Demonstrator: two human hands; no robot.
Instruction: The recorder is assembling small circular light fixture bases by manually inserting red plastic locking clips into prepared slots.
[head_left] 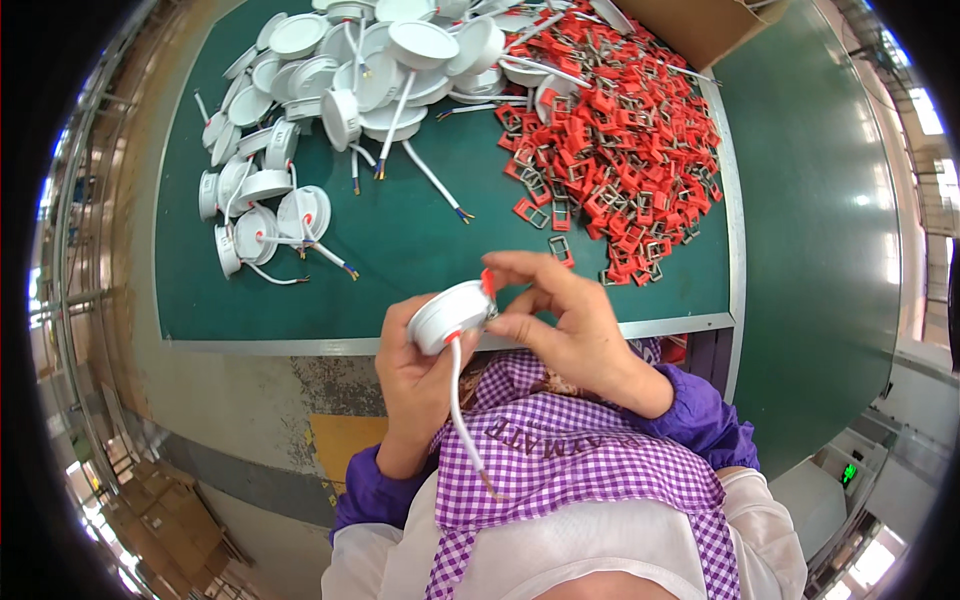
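Observation:
Just over the table's front edge, my left hand (412,375) is closed round a round white lamp housing (447,316). A white cable hangs from the housing's red grommet down over my checked apron. My right hand (560,320) pinches a small red clip (488,284) with a metal part against the housing's right side. Whether the clip is fixed to the housing, I cannot tell. Part of the clip is hidden by my right fingers.
A heap of white lamp housings (420,45) with cables covers the back left of the green table (400,250). Beside it lies a large pile of red clips with metal springs (620,150). A cardboard box (690,30) stands at the back right; cartons (165,525) stand at lower left.

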